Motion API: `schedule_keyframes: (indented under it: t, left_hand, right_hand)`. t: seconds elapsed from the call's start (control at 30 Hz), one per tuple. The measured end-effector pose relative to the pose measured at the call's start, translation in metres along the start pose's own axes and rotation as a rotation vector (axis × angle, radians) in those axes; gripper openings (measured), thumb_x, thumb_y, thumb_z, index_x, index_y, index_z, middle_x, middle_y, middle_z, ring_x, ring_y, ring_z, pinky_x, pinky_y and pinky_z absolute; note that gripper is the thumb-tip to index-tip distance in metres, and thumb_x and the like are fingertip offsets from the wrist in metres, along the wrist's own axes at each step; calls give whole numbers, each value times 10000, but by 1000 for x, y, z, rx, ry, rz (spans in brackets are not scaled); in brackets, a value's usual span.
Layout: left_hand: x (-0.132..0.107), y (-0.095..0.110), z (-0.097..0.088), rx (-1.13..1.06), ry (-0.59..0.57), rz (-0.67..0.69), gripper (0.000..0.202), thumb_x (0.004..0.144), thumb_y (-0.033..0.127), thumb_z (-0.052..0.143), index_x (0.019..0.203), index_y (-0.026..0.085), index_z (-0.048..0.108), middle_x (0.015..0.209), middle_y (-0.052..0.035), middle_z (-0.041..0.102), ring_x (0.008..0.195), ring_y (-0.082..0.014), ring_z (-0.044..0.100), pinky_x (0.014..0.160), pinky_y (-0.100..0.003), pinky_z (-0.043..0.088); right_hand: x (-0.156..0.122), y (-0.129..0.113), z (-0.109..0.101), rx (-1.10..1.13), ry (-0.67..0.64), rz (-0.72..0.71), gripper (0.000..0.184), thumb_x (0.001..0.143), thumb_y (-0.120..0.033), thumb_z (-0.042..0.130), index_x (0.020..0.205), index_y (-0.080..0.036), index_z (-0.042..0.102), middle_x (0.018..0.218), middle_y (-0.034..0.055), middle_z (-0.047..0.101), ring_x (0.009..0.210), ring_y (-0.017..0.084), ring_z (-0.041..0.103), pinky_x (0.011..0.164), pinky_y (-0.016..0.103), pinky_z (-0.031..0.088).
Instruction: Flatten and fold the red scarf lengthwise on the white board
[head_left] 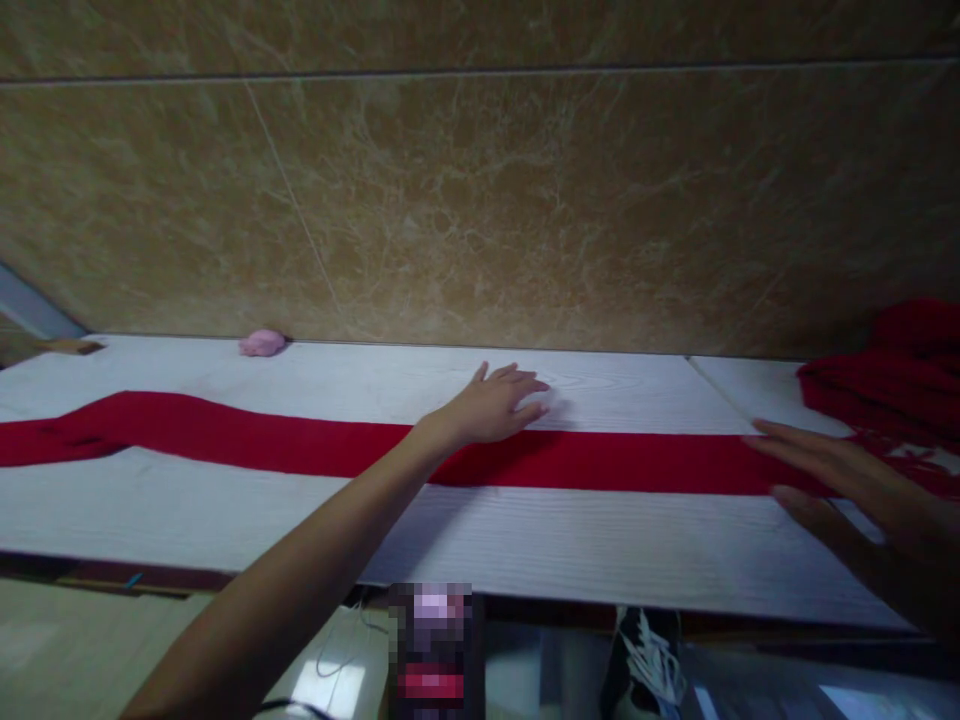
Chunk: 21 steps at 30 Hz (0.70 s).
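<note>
A long red strip of fabric lies along the white wood-grain table, running from the left edge of the view to the right side. It is flat in the middle and a little rumpled at its left part. My left hand is over the strip's upper edge with fingers spread, holding nothing; whether it touches the cloth I cannot tell. On the right, my right hand has its fingers stretched out over the strip, thumb apart, slightly blurred. A heap of red fabric sits beyond it at the right edge.
Behind the table rises a brown marbled tile wall. A small pink bundle lies against it. A wooden piece is at the far left corner. Below the front edge are a dark shoe with white laces and thin cables.
</note>
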<state>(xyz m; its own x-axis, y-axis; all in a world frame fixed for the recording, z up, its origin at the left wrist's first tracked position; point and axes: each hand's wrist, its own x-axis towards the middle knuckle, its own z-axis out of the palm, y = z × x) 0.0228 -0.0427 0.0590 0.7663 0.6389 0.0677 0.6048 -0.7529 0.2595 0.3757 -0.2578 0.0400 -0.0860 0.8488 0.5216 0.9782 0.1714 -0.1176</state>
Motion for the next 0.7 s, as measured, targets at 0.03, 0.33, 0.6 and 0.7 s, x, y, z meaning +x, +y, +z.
schedule_keyframes:
  t: [0.03,0.33,0.6,0.7]
  left_hand:
    - [8,4,6,-23,-8,30,499,1100,479,393,1514,248,548,1635,-108,499,1588,-313,327,1285,-661,148]
    - [15,5,46,-476,476,131,289,1044,361,520,943,176,717,936,-49,757,911,-176,674,901,-330,491]
    - [16,0,56,-700,407,80,487,1013,470,503,609,202,453,560,65,398,566,-103,385,576,-282,236]
    - [16,0,57,-665,358,95,488,1007,469,499,602,203,442,553,67,382,553,-101,363,583,-291,219]
  right_hand:
    - [18,-9,4,46,-52,-19,493,1034,-531,425,1446,-361,635,1513,47,630,1371,406,589,1108,601,556]
    - [109,-64,105,184,-301,-53,590,1079,-526,327,1553,-254,550,1653,112,463,1554,347,353,1246,642,301]
    - [89,-65,145,37,-410,-116,599,1088,-496,288,1612,-256,452,1670,125,418,1556,376,321,1198,732,300]
    - [87,-61,142,-7,-402,-135,603,1089,-479,276,1624,-249,436,1684,126,386,1560,394,299,1191,757,283]
